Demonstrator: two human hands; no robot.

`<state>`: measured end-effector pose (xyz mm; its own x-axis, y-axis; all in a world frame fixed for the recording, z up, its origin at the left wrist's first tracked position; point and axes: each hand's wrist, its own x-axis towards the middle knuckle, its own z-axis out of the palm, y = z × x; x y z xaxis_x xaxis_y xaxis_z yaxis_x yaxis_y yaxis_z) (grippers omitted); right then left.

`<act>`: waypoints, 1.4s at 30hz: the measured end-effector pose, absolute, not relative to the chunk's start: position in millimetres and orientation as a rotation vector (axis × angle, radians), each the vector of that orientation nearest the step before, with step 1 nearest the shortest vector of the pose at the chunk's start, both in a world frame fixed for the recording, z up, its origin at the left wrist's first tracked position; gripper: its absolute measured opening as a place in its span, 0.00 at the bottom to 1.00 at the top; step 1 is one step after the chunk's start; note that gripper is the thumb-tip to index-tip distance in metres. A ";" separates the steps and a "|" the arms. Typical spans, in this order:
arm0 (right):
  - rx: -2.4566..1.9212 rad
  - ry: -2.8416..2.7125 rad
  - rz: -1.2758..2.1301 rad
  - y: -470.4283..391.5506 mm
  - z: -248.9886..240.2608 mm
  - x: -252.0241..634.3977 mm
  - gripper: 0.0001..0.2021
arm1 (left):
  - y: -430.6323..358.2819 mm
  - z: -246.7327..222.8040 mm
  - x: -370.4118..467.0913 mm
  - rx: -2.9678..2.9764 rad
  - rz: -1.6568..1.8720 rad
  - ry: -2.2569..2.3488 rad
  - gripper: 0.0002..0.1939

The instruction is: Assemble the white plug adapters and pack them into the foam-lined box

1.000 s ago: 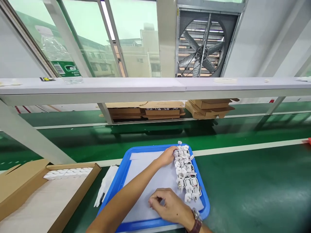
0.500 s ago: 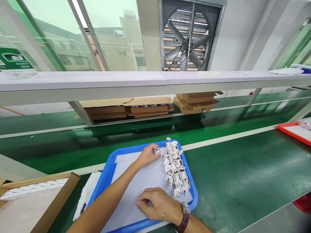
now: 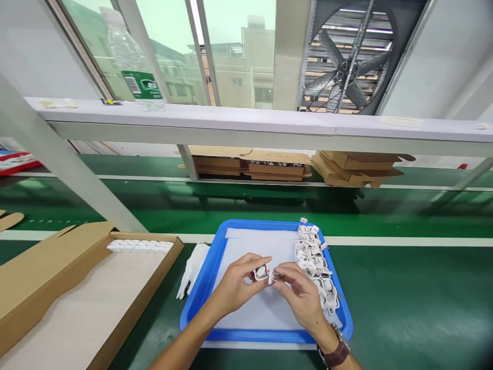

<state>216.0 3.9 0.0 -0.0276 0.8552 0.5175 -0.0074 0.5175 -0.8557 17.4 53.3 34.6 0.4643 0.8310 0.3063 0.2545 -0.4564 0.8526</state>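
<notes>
Above the middle of a blue tray, my left hand pinches a small white part with a dark and silvery middle. My right hand, with a watch on its wrist, closes its thumb and fingers on a small white piece beside that part. Thin reddish wire shows between the two pieces. Several similar white parts lie in a cluster along the tray's right side, on a white sheet.
An open cardboard box with white pieces at its far end stands left of the tray. Between them lies a white glove. Cardboard boxes sit behind, under a shelf bearing a plastic bottle.
My left hand has brought the white part from beside the cluster to the tray's middle. My right hand has risen to meet it and now pinches its small piece. The view has turned left.
</notes>
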 end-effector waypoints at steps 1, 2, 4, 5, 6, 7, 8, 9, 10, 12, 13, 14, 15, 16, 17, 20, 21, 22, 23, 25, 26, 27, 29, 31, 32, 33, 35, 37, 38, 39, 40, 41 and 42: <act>-0.799 -1.513 0.757 4.0 5.1 216.8 0.12 | 49.1 32.2 16.4 1.900 0.957 0.910 0.23; -0.818 -1.571 0.704 4.3 9.9 217.6 0.11 | 45.5 30.8 15.8 1.836 0.947 0.907 0.23; -0.858 -1.631 0.632 5.7 17.7 219.1 0.11 | 39.9 30.3 14.7 1.681 0.916 0.859 0.24; -0.876 -1.641 0.605 6.8 20.4 219.9 0.11 | 37.9 30.7 14.0 1.602 0.900 0.824 0.24; -0.891 -1.647 0.583 8.2 22.1 220.7 0.10 | 36.4 30.9 13.2 1.532 0.893 0.796 0.23; -0.900 -1.654 0.563 9.7 23.0 221.2 0.10 | 35.4 30.6 12.4 1.471 0.895 0.782 0.22; -0.905 -1.663 0.544 11.1 23.0 221.5 0.09 | 34.9 29.6 11.7 1.417 0.904 0.783 0.20; -0.906 -1.674 0.524 12.3 22.4 221.2 0.09 | 34.9 27.9 11.3 1.366 0.918 0.797 0.18; -0.906 -1.681 0.502 13.1 21.3 220.4 0.09 | 35.2 25.7 11.2 1.321 0.936 0.814 0.17; -0.918 -1.682 0.455 13.1 18.5 216.5 0.09 | 36.3 20.5 11.9 1.257 1.001 0.834 0.15; -0.931 -1.674 0.427 12.2 17.1 213.6 0.09 | 37.0 17.8 12.7 1.251 1.046 0.840 0.15; -0.946 -1.666 0.400 10.7 15.8 210.1 0.10 | 37.7 15.3 13.7 1.262 1.090 0.844 0.16; -0.960 -1.661 0.374 8.9 14.8 206.4 0.10 | 38.2 13.0 14.8 1.284 1.128 0.847 0.16; -0.970 -1.661 0.350 6.8 13.9 202.8 0.10 | 38.6 10.9 15.9 1.305 1.154 0.850 0.16; -0.976 -1.663 0.329 4.8 13.2 199.4 0.10 | 38.8 9.0 16.9 1.319 1.170 0.850 0.16; -1.001 -1.662 0.282 0.9 10.5 193.6 0.11 | 38.3 4.7 19.3 1.312 1.206 0.847 0.14; -1.014 -1.653 0.280 0.6 9.1 193.3 0.11 | 37.9 3.7 19.7 1.307 1.214 0.850 0.13; -1.027 -1.641 0.286 0.6 7.4 193.8 0.10 | 37.5 2.9 20.0 1.305 1.215 0.851 0.13; -1.040 -1.629 0.299 1.0 5.6 194.7 0.10 | 37.0 2.3 20.2 1.306 1.211 0.852 0.13; -1.058 -1.606 0.330 1.9 2.5 196.9 0.09 | 36.1 1.1 20.5 1.308 1.203 0.846 0.13; -1.064 -1.599 0.341 2.1 1.7 197.6 0.09 | 35.6 0.3 20.9 1.307 1.208 0.840 0.12; -1.069 -1.597 0.346 2.1 1.4 197.8 0.09 | 35.1 -0.6 21.6 1.306 1.219 0.833 0.12; -1.067 -1.607 0.341 1.2 2.5 196.8 0.08 | 33.9 -2.6 24.1 1.306 1.256 0.828 0.10; -1.042 -1.634 0.323 -0.3 4.4 194.8 0.07 | 32.6 -4.2 27.4 1.312 1.305 0.833 0.09; -1.019 -1.653 0.311 -1.0 5.2 194.1 0.07 | 32.0 -4.5 29.0 1.318 1.331 0.834 0.08; -0.990 -1.675 0.300 -1.6 5.7 194.1 0.08 | 31.5 -4.5 30.2 1.322 1.351 0.836 0.08; -0.934 -1.750 0.285 -1.7 6.1 196.7 0.11 | 31.0 -3.8 31.3 1.324 1.371 0.842 0.08; -0.888 -1.893 0.273 -0.5 6.6 203.3 0.19 | 31.1 -3.2 30.5 1.319 1.364 0.849 0.08; -0.868 -1.982 0.255 0.5 7.1 207.6 0.23 | 31.2 -3.3 29.7 1.318 1.356 0.849 0.07; -0.844 -2.065 0.223 1.6 8.0 212.1 0.26 | 31.3 -3.8 28.8 1.321 1.350 0.844 0.07; -0.817 -2.133 0.182 2.6 9.0 216.2 0.29 | 31.4 -4.6 28.1 1.326 1.347 0.835 0.06; -0.791 -2.178 0.137 3.4 10.1 219.6 0.31 | 31.3 -5.6 27.5 1.331 1.344 0.826 0.06; -0.779 -2.198 0.097 4.1 10.9 222.2 0.32 | 31.2 -6.6 27.1 1.332 1.341 0.815 0.05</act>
